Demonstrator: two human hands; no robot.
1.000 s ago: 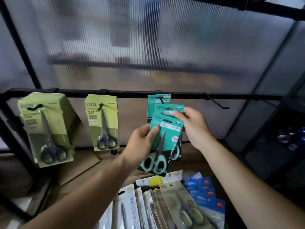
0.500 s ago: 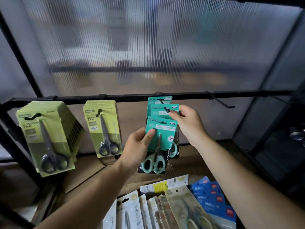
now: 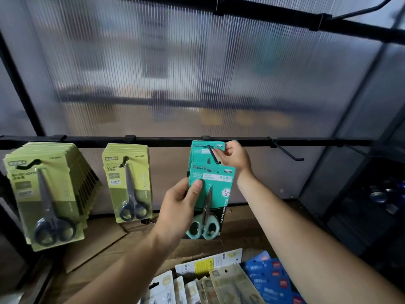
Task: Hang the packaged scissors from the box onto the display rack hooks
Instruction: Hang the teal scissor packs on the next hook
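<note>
My left hand point(image 3: 178, 210) grips a teal scissors pack point(image 3: 215, 189) by its left edge, thumb on the front, holding it upright below the third hook point(image 3: 213, 153). My right hand point(image 3: 235, 155) pinches the top right corner of another teal pack point(image 3: 200, 151) that hangs far back on that hook, against the black rail point(image 3: 171, 141). At the bottom, the open cardboard box point(image 3: 135, 251) holds several more packaged scissors point(image 3: 228, 281) standing on edge.
Two hooks to the left carry green scissors packs, a thick stack point(image 3: 47, 194) and a thinner one point(image 3: 128, 183). An empty hook point(image 3: 287, 153) juts from the rail to the right. A ribbed translucent panel backs the rack. Blue packs point(image 3: 270, 279) sit in the box at right.
My right hand has pushed its teal pack up and back along the hook to the rail. My left hand has held its pack in about the same place. The camera tilted up.
</note>
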